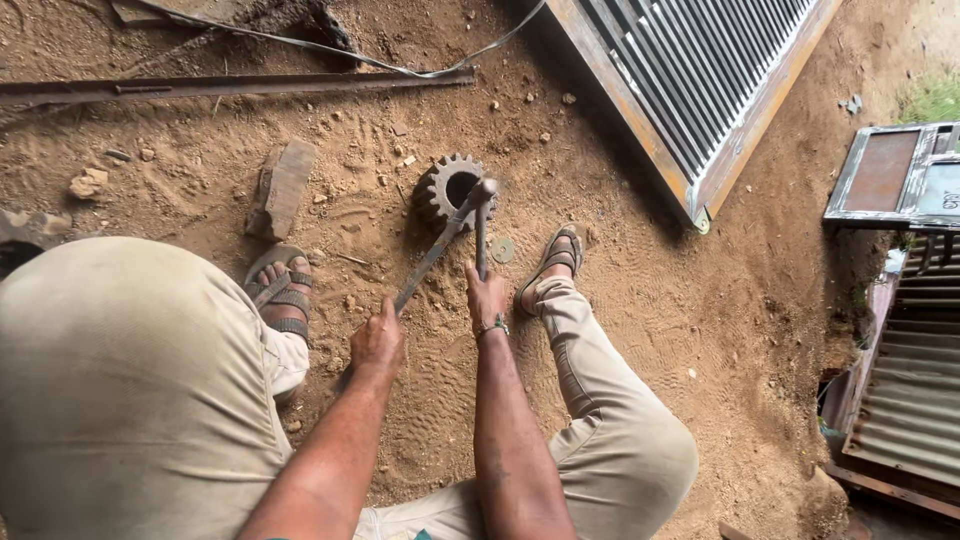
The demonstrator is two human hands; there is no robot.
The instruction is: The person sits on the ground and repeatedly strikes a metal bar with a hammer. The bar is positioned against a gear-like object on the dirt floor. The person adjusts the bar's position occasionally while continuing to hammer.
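I look down at sandy ground between my sandalled feet. My left hand (377,340) grips the lower end of one long metal handle (430,255), and my right hand (486,298) grips the other, shorter-looking handle (480,235). The two handles meet at a joint by a rusty toothed gear (450,187) lying flat on the dirt, like a pair of tongs or a cutter resting at its rim. A small round metal disc (503,250) lies on the ground just right of the handles.
A brick (281,187) lies at the left by my foot. A long steel bar (240,85) and a wire run across the top. A metal-barred gate frame (690,90) lies at the upper right, corrugated sheets (915,400) at the right edge.
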